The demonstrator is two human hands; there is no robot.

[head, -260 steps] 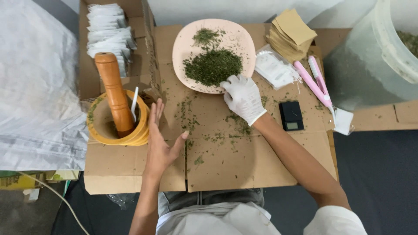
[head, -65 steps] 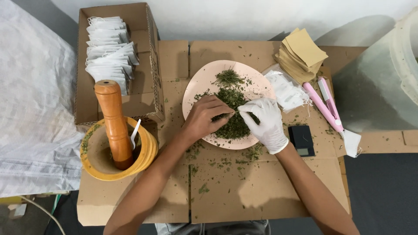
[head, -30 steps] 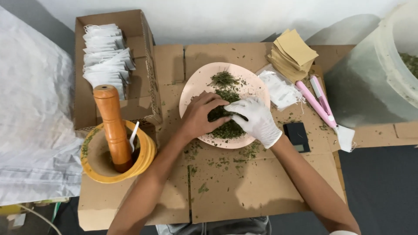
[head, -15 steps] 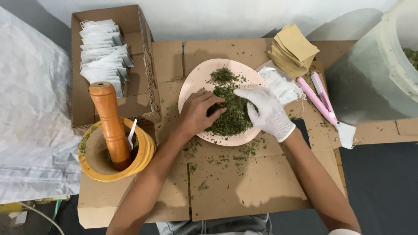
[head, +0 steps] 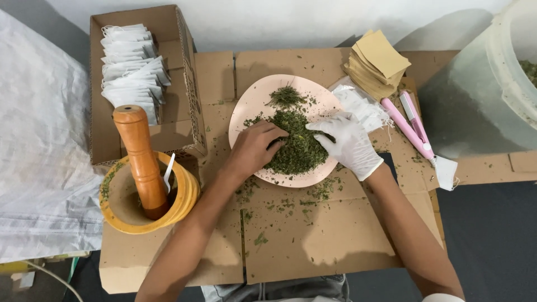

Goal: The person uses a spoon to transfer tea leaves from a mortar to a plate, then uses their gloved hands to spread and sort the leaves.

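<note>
A pale pink plate [head: 254, 103] sits on flattened cardboard [head: 313, 235] and holds a heap of dried green leaves [head: 296, 148], with a smaller tuft [head: 286, 96] at its far side. My bare left hand [head: 251, 150] rests on the plate's left part, fingers curled into the heap. My right hand [head: 347, 142], in a white glove, lies on the heap's right side with its fingers spread and pressed on the leaves. Neither hand is seen lifting anything.
A wooden mortar [head: 148, 207] with an upright pestle [head: 140, 159] and a white spoon [head: 168, 173] stands at left. Behind it, a cardboard box [head: 187, 89] holds white sachets [head: 131, 70]. Tan envelopes [head: 377, 64], a pink sealer tool [head: 411, 126] and a big translucent tub [head: 492, 84] are at right.
Both hands went from the cardboard to the plate and keep working the leaf heap. In the last second the gloved hand shifted slightly right and spread over the heap.
</note>
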